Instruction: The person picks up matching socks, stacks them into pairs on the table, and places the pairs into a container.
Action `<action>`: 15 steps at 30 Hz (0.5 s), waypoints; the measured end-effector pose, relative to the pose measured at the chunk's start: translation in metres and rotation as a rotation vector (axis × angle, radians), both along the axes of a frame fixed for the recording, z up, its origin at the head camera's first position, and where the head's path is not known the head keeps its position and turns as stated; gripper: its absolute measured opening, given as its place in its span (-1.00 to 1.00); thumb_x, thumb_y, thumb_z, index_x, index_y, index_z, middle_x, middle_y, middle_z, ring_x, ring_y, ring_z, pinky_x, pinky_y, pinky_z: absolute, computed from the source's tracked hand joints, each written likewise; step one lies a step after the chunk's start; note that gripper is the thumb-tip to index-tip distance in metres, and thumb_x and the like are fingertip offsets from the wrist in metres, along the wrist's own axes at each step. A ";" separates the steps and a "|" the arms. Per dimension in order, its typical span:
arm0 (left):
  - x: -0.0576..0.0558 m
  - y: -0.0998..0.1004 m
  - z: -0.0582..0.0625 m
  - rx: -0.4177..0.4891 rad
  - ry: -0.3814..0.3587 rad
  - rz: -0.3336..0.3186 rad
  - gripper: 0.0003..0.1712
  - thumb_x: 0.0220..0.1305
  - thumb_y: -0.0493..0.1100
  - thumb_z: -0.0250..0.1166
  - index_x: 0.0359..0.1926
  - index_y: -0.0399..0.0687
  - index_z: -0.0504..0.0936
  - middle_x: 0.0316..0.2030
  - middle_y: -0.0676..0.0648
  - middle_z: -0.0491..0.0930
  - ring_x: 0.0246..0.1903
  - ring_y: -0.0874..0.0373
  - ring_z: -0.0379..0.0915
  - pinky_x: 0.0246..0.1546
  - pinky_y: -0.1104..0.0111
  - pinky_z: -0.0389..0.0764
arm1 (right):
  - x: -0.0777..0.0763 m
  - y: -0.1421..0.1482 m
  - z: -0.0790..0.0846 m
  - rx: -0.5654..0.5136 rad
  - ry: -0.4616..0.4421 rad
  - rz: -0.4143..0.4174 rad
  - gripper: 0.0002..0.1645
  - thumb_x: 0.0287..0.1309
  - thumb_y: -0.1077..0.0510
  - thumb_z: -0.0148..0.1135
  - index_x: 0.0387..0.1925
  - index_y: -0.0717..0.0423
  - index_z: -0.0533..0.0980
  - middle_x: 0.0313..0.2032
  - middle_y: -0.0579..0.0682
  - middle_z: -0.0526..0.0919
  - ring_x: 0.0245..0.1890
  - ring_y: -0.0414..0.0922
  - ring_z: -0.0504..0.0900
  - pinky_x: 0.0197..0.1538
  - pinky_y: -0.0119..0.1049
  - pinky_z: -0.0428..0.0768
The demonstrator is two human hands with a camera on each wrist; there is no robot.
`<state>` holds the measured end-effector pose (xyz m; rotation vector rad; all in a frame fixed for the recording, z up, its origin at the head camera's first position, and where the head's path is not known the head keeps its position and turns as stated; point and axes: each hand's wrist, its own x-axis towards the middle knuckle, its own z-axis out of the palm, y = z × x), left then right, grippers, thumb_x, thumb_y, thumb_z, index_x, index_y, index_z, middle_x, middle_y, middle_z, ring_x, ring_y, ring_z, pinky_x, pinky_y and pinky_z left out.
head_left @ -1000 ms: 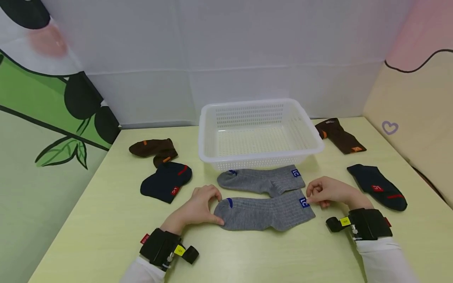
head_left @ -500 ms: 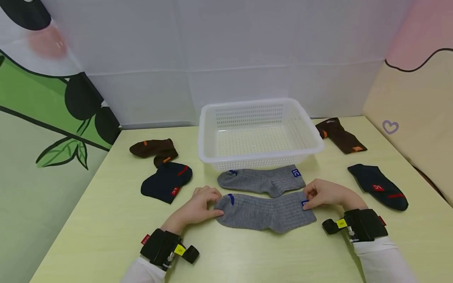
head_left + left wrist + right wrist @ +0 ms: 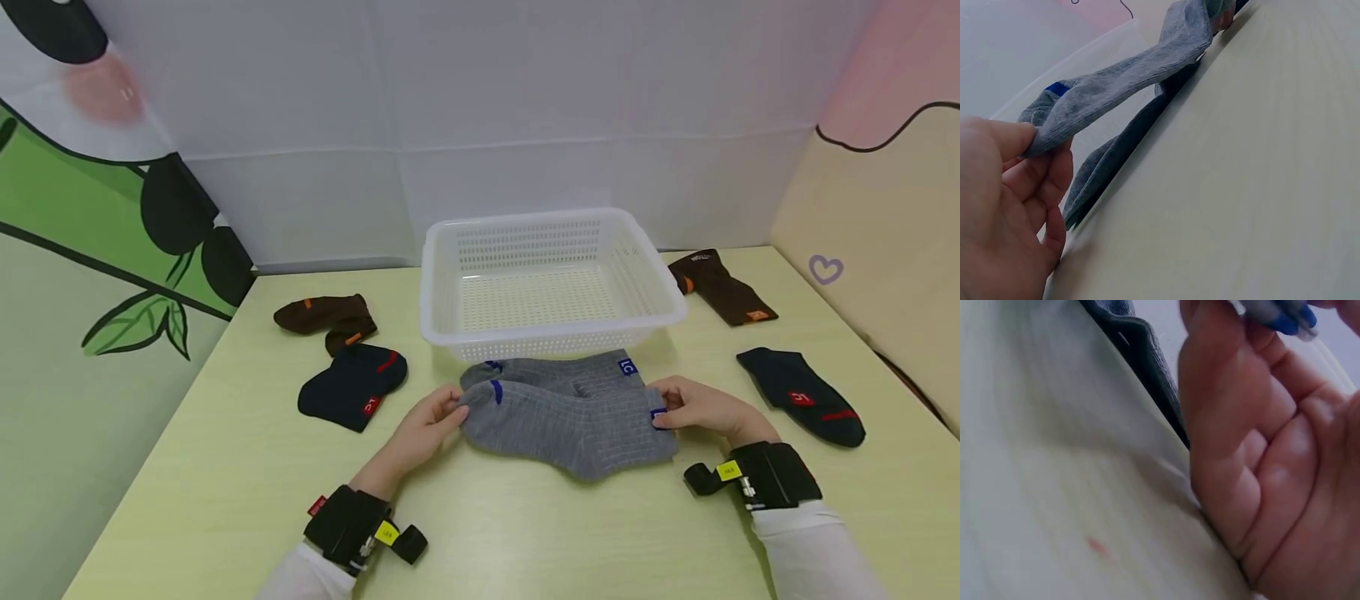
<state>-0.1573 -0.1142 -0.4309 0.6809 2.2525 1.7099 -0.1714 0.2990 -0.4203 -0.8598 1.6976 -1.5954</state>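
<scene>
A grey sock [image 3: 555, 427] with blue marks is stretched between my two hands, lifted off the table in the left wrist view. My left hand [image 3: 429, 427] pinches its toe between thumb and fingers. At the cuff, beside the blue label, my right hand [image 3: 705, 410] pinches the other end; in the right wrist view the blue-marked cuff [image 3: 1282, 317] sits between thumb and fingers. Behind it a second grey sock [image 3: 540, 369] lies flat on the table, its near side partly covered by the held one in the head view.
A white plastic basket [image 3: 551, 340] stands behind the grey socks. On the left lie a brown sock [image 3: 318, 315] and a navy sock [image 3: 351, 385]. Another brown sock [image 3: 731, 293] and another navy sock [image 3: 798, 398] lie on the right. A wall rises behind the table.
My right hand has taken hold of the front sock's cuff and my left hand its toe. The sock has risen and moved back, now overlapping the rear sock.
</scene>
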 end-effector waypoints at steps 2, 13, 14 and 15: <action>0.000 0.003 0.000 0.046 -0.018 0.033 -0.84 0.39 -0.34 0.01 -0.08 -0.39 0.33 -0.38 -0.08 0.46 -0.44 0.30 0.31 -0.39 0.48 0.28 | 0.001 -0.001 0.000 -0.047 -0.023 -0.031 -0.59 0.21 0.46 -0.07 -0.03 0.08 0.52 -0.24 -0.17 0.66 -0.25 -0.30 0.61 -0.15 -0.41 0.57; -0.003 0.010 0.000 0.266 0.048 0.243 -0.89 0.36 -0.44 -0.05 -0.13 -0.40 0.34 -0.41 0.05 0.41 -0.36 0.31 0.32 -0.27 0.51 0.34 | 0.003 -0.025 0.002 -0.227 0.129 -0.544 -0.73 0.35 0.37 -0.09 -0.13 -0.07 0.39 -0.37 -0.22 0.65 -0.52 -0.40 0.50 -0.49 -0.56 0.42; -0.003 0.010 0.000 0.249 0.053 0.265 -0.91 0.35 -0.45 -0.03 -0.18 -0.38 0.39 -0.39 0.03 0.43 -0.33 0.32 0.34 -0.25 0.52 0.37 | 0.003 -0.027 0.002 -0.225 0.140 -0.569 -0.74 0.36 0.35 -0.09 -0.11 -0.08 0.35 -0.38 -0.22 0.65 -0.54 -0.39 0.49 -0.52 -0.54 0.41; -0.002 0.011 0.000 0.232 0.055 0.283 -0.90 0.34 -0.45 -0.02 -0.23 -0.35 0.44 -0.35 -0.01 0.45 -0.31 0.33 0.35 -0.23 0.53 0.38 | 0.003 -0.029 0.002 -0.214 0.155 -0.589 -0.76 0.37 0.33 -0.10 -0.10 -0.09 0.32 -0.39 -0.22 0.64 -0.57 -0.38 0.48 -0.55 -0.53 0.39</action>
